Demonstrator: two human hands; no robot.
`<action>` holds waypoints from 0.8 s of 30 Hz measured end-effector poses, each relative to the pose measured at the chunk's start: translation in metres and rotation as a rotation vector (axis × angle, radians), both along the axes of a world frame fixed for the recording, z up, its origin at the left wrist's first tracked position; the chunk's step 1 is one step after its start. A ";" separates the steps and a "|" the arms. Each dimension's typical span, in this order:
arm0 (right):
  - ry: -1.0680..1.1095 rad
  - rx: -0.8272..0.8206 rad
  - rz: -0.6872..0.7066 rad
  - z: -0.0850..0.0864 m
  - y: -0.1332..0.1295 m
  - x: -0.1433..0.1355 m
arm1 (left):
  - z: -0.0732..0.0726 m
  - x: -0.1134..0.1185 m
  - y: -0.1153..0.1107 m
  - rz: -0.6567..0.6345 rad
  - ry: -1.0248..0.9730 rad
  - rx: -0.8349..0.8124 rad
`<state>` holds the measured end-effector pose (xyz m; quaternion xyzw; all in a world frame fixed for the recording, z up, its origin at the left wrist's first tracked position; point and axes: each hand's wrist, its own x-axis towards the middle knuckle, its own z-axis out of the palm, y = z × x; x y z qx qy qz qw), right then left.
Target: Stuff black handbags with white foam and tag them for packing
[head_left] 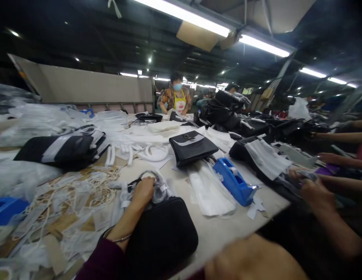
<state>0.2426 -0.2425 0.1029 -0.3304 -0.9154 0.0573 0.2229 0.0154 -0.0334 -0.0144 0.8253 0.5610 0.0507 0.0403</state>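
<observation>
My left hand (144, 191) is closed on a clear plastic-wrapped bundle (160, 186) at the top end of a black bag (166, 229); it looks like the bag's handle or strap. The bag lies flat on the table edge in front of me, partly under my left forearm. My right hand (257, 260) is low in the picture, smeared by motion and cut off by the lower edge, so its fingers cannot be made out. Just past the bag lie white sheets (210, 190) and a blue tape dispenser (235, 181).
A black flap bag (192, 147) rests mid-table. Cord and paper scraps (81, 202) cover the left side, beside wrapped black bags (61, 147). At the right, a co-worker's hands (318, 194) work near black pieces. Another person (178, 99) stands across the table.
</observation>
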 end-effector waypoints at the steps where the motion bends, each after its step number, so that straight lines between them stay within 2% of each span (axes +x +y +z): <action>1: 0.055 0.058 -0.106 -0.010 0.015 0.008 | 0.001 0.000 0.000 0.000 0.009 0.000; 4: 0.226 0.036 -0.442 -0.047 0.063 0.039 | 0.001 0.000 0.001 0.001 0.021 0.002; 6: 0.234 -0.116 -0.580 -0.076 0.090 0.064 | 0.000 0.001 0.002 0.007 0.027 -0.004; 8: 0.168 -0.289 -0.604 -0.103 0.107 0.085 | -0.001 0.001 0.004 0.016 0.032 -0.015; 11: 0.042 -0.382 -0.565 -0.130 0.118 0.100 | -0.001 0.002 0.006 0.021 0.037 -0.025; 13: 0.019 -0.380 -0.590 -0.139 0.123 0.101 | 0.000 0.002 0.007 0.018 0.039 -0.027; 16: 0.040 -0.378 -0.627 -0.143 0.132 0.100 | 0.000 0.002 0.007 0.017 0.038 -0.031; 24: 0.075 -0.322 -0.624 -0.134 0.148 0.110 | -0.003 0.002 0.008 0.031 0.019 -0.022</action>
